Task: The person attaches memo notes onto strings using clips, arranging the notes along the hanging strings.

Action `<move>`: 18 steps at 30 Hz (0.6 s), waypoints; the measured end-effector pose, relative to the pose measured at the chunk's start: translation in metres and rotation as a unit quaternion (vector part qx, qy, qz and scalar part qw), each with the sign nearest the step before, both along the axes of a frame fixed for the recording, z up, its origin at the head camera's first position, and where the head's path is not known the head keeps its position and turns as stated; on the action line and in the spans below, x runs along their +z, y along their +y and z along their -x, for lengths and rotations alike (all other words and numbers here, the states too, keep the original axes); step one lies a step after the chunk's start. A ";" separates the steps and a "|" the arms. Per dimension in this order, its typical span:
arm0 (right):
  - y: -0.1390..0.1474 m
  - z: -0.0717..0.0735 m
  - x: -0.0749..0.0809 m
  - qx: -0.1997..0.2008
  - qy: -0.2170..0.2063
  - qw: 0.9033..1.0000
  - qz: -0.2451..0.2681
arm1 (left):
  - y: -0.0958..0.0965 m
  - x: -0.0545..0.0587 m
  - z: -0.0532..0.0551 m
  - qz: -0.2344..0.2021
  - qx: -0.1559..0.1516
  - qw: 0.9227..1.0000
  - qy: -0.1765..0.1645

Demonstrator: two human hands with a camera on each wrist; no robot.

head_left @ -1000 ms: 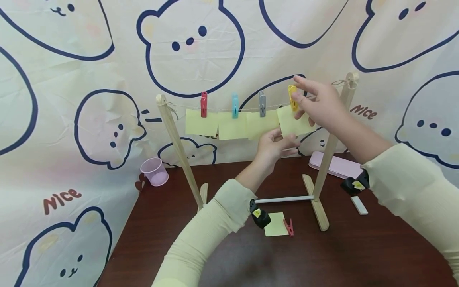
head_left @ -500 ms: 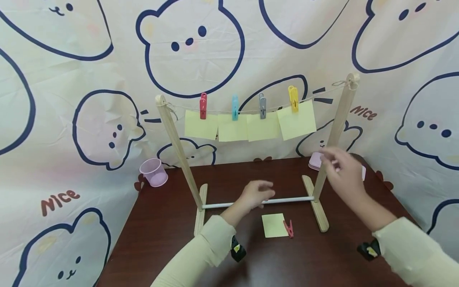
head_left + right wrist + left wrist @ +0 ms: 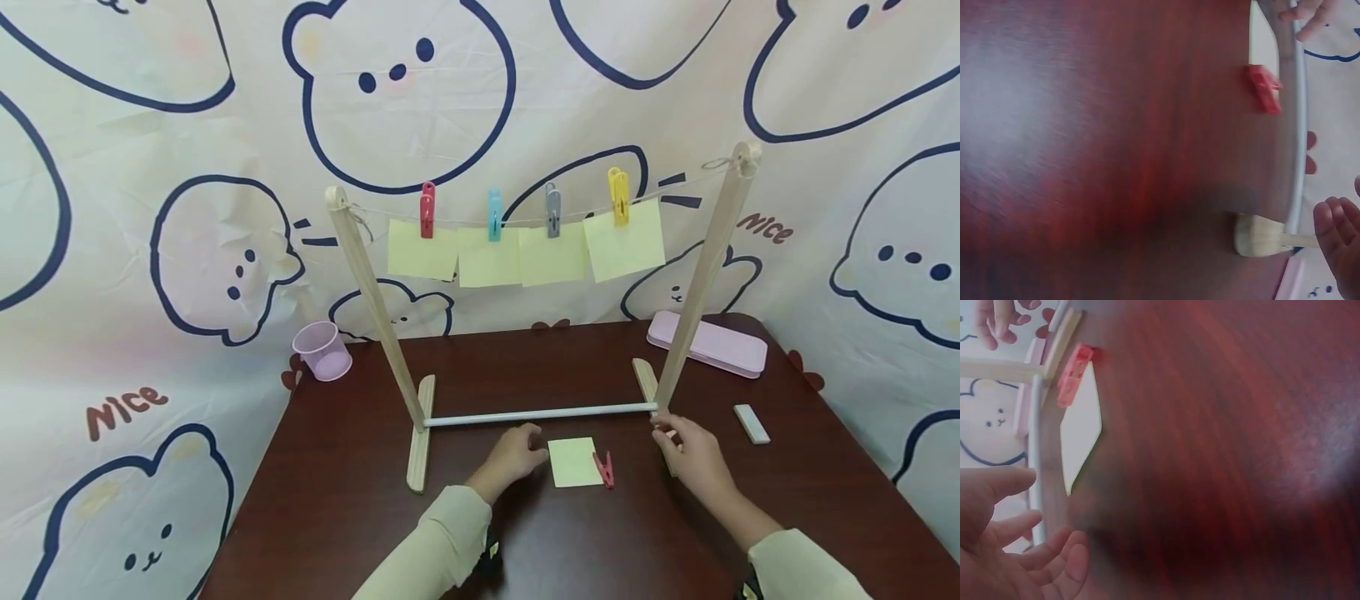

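A pale yellow sticky note (image 3: 573,462) lies on the table, with a red clothespin (image 3: 604,470) at its right edge. My left hand (image 3: 512,458) is just left of the note, fingers loosely bent and holding nothing; the left wrist view shows the hand (image 3: 1029,544) short of the note (image 3: 1082,428). Over by the right foot of the wooden stand is my right hand (image 3: 693,458), also with nothing in it. Several yellow notes hang from the stand's string, under red (image 3: 427,210), light blue (image 3: 494,215), grey (image 3: 552,210) and yellow (image 3: 618,197) clothespins.
Two wooden posts (image 3: 378,317) carry the string, joined low down by a white rod (image 3: 540,414). A pink cup (image 3: 323,350) stands at the back left. Behind the right post lies a pink case (image 3: 720,343), with a small white block (image 3: 752,424) in front.
Both hands have come down from the rightmost hanging note and its yellow clothespin, which stay on the string. The left hand is now beside the table note, the right by the stand's foot.
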State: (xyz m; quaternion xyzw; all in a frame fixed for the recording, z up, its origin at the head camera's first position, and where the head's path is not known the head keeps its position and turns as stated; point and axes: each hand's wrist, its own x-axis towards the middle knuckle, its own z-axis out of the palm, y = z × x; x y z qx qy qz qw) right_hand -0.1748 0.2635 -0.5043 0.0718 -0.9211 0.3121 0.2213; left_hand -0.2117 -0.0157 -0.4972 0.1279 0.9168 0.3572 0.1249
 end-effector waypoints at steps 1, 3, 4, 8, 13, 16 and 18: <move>-0.001 0.000 -0.004 0.000 -0.014 1.000 0.001 | 0.001 -0.001 -0.001 0.003 0.001 1.000 -0.004; -0.004 -0.001 -0.011 0.003 -0.042 0.999 -0.004 | 0.004 -0.004 -0.002 0.015 0.003 1.000 -0.004; -0.006 -0.001 -0.014 0.006 -0.054 0.998 -0.008 | 0.006 -0.005 -0.003 0.022 0.005 1.000 -0.004; -0.021 -0.001 -0.024 0.019 -0.102 0.994 -0.028 | 0.016 -0.010 -0.005 0.061 0.022 0.998 0.012; -0.043 0.001 -0.029 0.033 -0.142 0.988 -0.041 | 0.026 -0.015 -0.006 0.123 0.040 0.991 0.038; -0.054 0.002 -0.030 0.028 -0.165 0.985 -0.047 | 0.030 -0.020 -0.006 0.158 0.039 0.985 0.055; -0.059 0.002 -0.032 0.021 -0.174 0.983 -0.060 | 0.032 -0.024 -0.007 0.169 0.037 0.983 0.068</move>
